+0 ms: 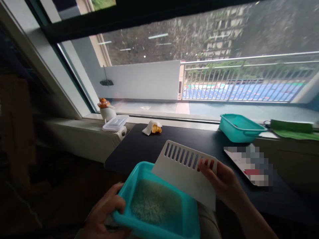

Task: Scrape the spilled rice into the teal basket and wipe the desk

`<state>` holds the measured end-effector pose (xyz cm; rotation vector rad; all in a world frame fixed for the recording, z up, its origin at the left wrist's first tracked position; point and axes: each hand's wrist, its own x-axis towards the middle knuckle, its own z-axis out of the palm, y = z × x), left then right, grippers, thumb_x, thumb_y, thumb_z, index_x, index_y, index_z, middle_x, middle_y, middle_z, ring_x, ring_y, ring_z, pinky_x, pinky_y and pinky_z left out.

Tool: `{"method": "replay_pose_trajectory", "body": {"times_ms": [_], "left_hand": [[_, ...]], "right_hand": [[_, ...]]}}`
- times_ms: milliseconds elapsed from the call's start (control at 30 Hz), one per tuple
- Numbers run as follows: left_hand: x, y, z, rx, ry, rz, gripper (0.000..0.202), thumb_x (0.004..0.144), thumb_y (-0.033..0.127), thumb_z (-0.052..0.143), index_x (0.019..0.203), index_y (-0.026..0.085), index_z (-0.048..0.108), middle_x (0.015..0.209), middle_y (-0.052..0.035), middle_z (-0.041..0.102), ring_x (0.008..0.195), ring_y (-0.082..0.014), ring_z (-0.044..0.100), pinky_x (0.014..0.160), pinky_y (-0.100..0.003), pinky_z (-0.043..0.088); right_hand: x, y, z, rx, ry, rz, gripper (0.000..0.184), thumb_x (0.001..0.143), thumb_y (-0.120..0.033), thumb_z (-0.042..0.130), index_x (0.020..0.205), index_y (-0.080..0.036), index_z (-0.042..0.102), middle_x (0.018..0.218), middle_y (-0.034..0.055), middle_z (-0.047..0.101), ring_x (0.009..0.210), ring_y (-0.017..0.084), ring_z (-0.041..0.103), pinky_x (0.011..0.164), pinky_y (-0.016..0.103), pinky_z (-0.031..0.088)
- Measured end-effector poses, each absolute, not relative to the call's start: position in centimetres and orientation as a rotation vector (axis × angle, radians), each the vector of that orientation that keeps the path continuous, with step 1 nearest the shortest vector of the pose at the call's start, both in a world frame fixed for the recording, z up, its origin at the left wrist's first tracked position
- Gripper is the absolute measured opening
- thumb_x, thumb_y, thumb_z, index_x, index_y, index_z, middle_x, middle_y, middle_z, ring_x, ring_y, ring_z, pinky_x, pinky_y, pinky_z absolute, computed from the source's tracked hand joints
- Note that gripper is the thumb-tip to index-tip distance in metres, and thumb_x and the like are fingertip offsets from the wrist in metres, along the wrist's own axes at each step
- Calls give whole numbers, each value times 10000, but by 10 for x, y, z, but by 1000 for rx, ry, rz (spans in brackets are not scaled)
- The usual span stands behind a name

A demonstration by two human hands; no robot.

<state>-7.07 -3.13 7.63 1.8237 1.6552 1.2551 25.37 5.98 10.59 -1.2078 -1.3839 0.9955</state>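
My left hand (107,209) is closed around the near left corner of a teal plastic tub (190,212), which is tilted low in front of me. A greyish-green, grainy layer (156,200) covers part of its floor; its kind cannot be made out. With fingers hooked at the slots, my right hand (224,181) grips a flat white plate with a row of slots (178,169). This slotted plate is slanted above the tub's far right side and hides part of the rim.
On the dark table (129,146) lie a crumpled white tissue with something orange-yellow (153,127) and a flat item with a blurred-out face (249,166). A second teal tub (239,127), green cloth (294,127), clear lidded box (116,122) and white pot (107,112) stand along the window.
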Motion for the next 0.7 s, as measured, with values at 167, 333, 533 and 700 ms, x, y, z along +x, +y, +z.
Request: {"method": "replay_pose_trajectory", "body": {"times_ms": [167, 333, 533, 700], "left_hand": [[-2, 46, 80, 1947, 1450, 1264, 203, 654, 245, 744, 618, 194, 551, 969, -34, 654, 775, -163, 638, 609, -203, 520], [57, 121, 76, 1962, 1544, 1503, 258, 706, 356, 742, 649, 202, 543, 783, 19, 567, 725, -143, 593, 649, -227, 498], [135, 229, 79, 1923, 1783, 1483, 230, 798, 362, 734, 812, 164, 617, 909, -20, 616, 837, -163, 616, 788, -326, 531], [201, 293, 77, 1903, 1945, 1314, 298, 940, 338, 586, 1187, 171, 595, 1206, -83, 627, 1018, -209, 638, 867, -424, 549]], "right_hand": [[295, 82, 107, -1275, -1054, 629, 374, 761, -563, 674, 731, -190, 663, 647, 23, 648, 585, 184, 596, 500, 261, 478], [351, 106, 108, -1337, -796, 374, 331, 742, -507, 674, 777, -178, 668, 651, 16, 640, 616, 198, 599, 532, 280, 468], [397, 130, 115, -1371, -673, 278, 291, 702, -433, 708, 838, -178, 678, 745, 49, 692, 702, 233, 652, 580, 296, 501], [416, 141, 105, -1377, -680, 269, 301, 740, -470, 689, 841, -188, 665, 677, 39, 692, 631, 245, 664, 521, 305, 519]]}}
